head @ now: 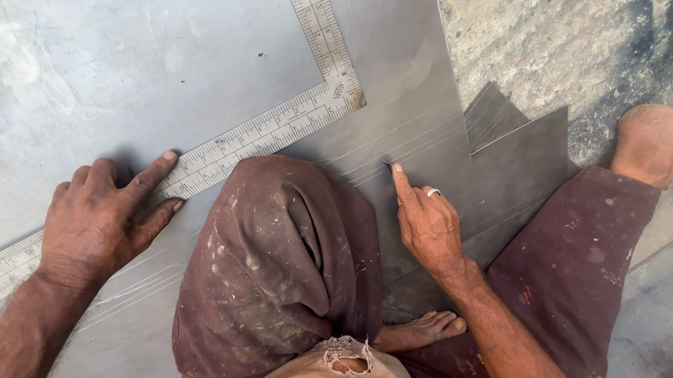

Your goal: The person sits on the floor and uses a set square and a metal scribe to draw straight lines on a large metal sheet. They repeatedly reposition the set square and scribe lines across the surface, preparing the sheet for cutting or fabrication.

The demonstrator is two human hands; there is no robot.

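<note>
A: What is at the far left?

B: The left hand (102,228) lies flat, fingers spread, pressing down on the long arm of a steel square (210,160). It grips nothing; it only bears on the rule, which rests on a grey metal sheet (96,81).

A: And the square itself?

B: Its long arm runs from the lower left up to a corner near the top centre, and the short arm goes up out of view.

A: What is in the middle?

B: The person's bent knee in stained maroon cloth (278,268), over the sheet.

A: And the right hand?

B: The right hand (430,221) is closed on a thin scriber (388,165), forefinger stretched along it, tip touching the sheet just right of the knee, beside faint scratched lines.

A: Further right?

B: A bare foot (661,141) on the concrete floor (583,17).
</note>
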